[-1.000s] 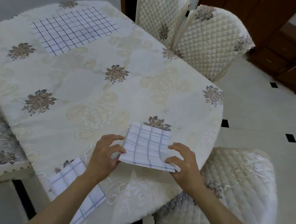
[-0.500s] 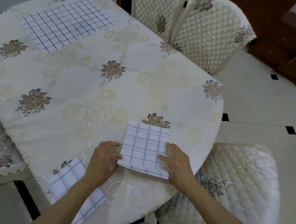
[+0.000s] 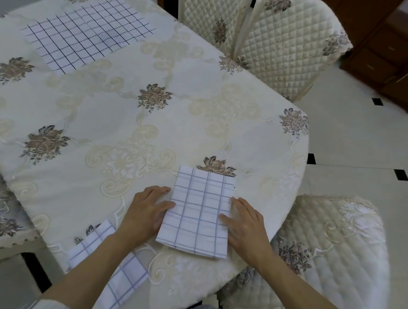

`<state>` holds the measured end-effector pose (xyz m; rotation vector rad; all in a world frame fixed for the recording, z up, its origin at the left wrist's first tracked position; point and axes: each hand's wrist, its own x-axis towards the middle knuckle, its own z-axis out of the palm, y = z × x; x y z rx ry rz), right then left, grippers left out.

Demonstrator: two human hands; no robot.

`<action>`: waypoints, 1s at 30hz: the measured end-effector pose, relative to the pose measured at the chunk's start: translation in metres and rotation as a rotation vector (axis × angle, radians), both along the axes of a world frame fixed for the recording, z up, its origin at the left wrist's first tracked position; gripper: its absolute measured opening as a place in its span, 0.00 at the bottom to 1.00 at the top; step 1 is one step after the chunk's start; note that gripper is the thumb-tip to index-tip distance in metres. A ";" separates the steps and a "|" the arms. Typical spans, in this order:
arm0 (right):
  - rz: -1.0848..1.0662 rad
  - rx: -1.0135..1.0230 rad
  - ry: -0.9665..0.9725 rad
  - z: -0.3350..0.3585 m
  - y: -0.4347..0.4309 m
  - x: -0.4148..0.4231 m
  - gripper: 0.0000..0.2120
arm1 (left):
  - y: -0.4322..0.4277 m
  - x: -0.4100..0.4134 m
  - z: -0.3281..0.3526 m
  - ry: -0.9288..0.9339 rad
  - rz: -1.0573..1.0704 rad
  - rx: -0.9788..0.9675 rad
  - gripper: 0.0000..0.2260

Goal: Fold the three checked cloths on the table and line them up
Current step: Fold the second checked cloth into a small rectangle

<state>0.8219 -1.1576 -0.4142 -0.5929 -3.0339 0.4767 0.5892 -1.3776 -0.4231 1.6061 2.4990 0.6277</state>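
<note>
Left hand and right hand touch the folded cloth on the table.

Light was bright, soft, even; its source could not be told. Shadows were faint, soft-edged. Wide-angle stretch showed toward frame edges. Far checked cloth slightly soft; sleeve blurred.

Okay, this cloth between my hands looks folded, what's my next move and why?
Probably let go and reach for the spread cloth at the far corner. The folded cloth lies flat between your left hand and right hand, a second folded cloth sits by your left forearm, so only the far one remains unfolded.
</note>
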 end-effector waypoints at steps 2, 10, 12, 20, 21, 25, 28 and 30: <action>0.000 -0.008 0.029 -0.001 -0.002 0.001 0.13 | 0.003 -0.002 0.002 -0.012 0.005 0.009 0.09; -0.148 -0.162 0.117 -0.001 -0.008 -0.007 0.24 | 0.013 -0.006 0.003 -0.156 0.139 0.004 0.10; -0.262 -0.210 0.137 0.003 -0.014 -0.013 0.17 | 0.016 -0.007 0.002 -0.155 0.177 -0.005 0.12; -0.540 -0.364 0.060 0.008 -0.010 -0.033 0.13 | 0.031 -0.008 0.006 -0.276 0.313 -0.137 0.15; -0.540 -0.366 0.063 0.008 -0.010 -0.034 0.13 | 0.033 -0.008 0.008 -0.283 0.326 -0.140 0.12; -0.562 -0.380 0.068 0.009 -0.009 -0.036 0.13 | 0.039 -0.005 0.013 -0.272 0.372 -0.146 0.08; -0.585 -0.380 0.064 0.011 -0.010 -0.039 0.13 | 0.043 -0.004 0.017 -0.260 0.390 -0.161 0.08; -0.600 -0.376 0.057 0.012 -0.010 -0.041 0.13 | 0.046 -0.003 0.018 -0.246 0.406 -0.180 0.09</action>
